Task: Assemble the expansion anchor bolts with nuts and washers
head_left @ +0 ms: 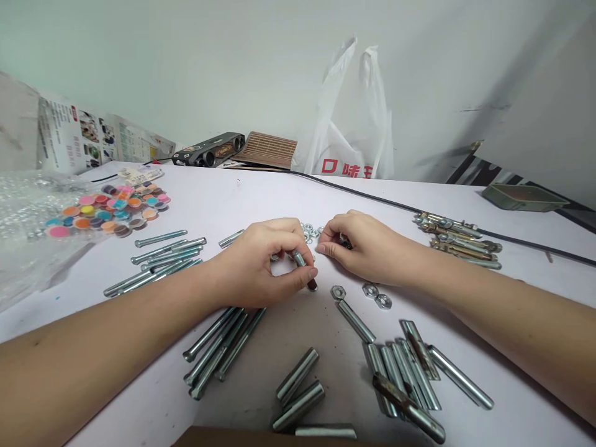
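Observation:
Between the thumb and index finger of my left hand (272,264), a short length of a metal bolt (300,258) shows, tilted, its lower end near the table. The rest of it is hidden by my fingers. My right hand (356,245) rests just to the right with curled fingers, beside a small pile of washers (308,231). Something dark shows within its grip, too covered to name. Loose hex nuts (338,292) lie below my right hand, close to a metal sleeve (356,321). Long bolts (218,347) with flared ends lie under my left forearm.
More sleeves (410,379) lie at front right. Assembled anchor bolts (459,239) are heaped at right, near a black cable (372,197). Colourful discs (112,208) and bubble wrap (28,230) sit at left. A white plastic bag (349,133) stands at the back.

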Motion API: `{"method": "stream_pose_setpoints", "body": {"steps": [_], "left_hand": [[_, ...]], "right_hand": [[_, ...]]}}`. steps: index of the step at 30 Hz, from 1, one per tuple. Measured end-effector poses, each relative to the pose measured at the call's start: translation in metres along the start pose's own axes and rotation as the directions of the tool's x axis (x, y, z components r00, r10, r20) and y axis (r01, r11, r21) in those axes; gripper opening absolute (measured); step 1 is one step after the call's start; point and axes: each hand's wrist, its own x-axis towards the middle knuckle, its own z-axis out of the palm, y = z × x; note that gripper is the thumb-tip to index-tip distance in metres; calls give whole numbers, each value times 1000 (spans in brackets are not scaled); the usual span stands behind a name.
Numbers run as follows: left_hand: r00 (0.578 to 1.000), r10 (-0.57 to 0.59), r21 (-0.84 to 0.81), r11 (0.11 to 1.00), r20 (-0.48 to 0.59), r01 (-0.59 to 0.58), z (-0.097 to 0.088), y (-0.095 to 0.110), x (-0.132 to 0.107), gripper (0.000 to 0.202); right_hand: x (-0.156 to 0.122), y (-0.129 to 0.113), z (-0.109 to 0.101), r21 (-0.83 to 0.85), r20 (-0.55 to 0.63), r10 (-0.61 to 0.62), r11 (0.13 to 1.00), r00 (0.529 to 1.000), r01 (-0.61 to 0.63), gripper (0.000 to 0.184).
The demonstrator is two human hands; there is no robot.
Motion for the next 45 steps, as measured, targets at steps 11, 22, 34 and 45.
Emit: {"method": "stream_pose_setpoints", "body": {"steps": [11,22,34,45], "left_hand": [[990,140,1,990,7,-140,-4,-1,1,5],[992,83,35,996,99,-87,3,8,1,12],[996,12,170,985,-90,4,9,-2,-1,16],[998,-26,172,985,-56,35,10,2,-1,16]], "right_hand": [[3,-9,15,88,2,39,995,999,-39,19],[1,-16,7,-34,-10,92,995,996,-92,17],[-7,-15,-30,542,109,57,833,992,-107,22],[-8,-18,-22,590,102,24,803,995,-80,26]]}}
